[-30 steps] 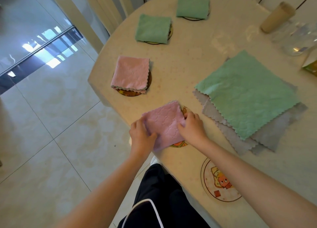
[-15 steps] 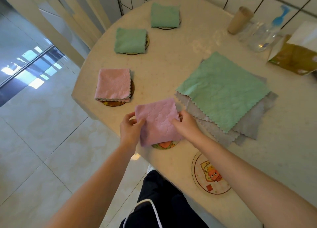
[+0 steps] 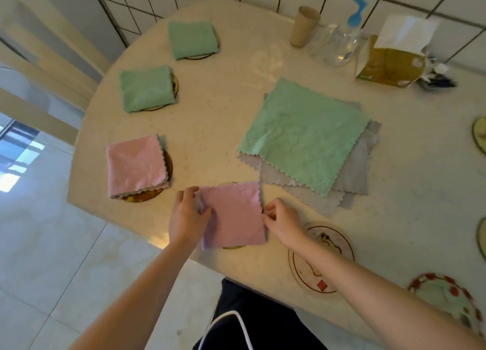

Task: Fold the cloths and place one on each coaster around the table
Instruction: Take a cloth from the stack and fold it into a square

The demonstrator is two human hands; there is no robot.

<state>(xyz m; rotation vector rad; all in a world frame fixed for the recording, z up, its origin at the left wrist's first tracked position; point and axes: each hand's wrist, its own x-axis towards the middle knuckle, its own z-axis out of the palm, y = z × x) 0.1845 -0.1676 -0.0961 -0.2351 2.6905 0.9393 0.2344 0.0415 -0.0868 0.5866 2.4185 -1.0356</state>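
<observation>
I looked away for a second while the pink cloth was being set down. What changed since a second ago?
The folded pink cloth now lies squarer over its coaster, almost hiding it. The left hand still grips its left edge; the right hand has come off the top and pinches the right edge. The camera view also shifted. The three placed cloths and the unfolded green cloth on the grey ones stayed put.

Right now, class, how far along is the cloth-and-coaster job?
Done: three coasters hold folded cloths, two green and one pink. In hand: both hands settle a fourth pink cloth. Left: bare coasters and the flat stack.
</observation>
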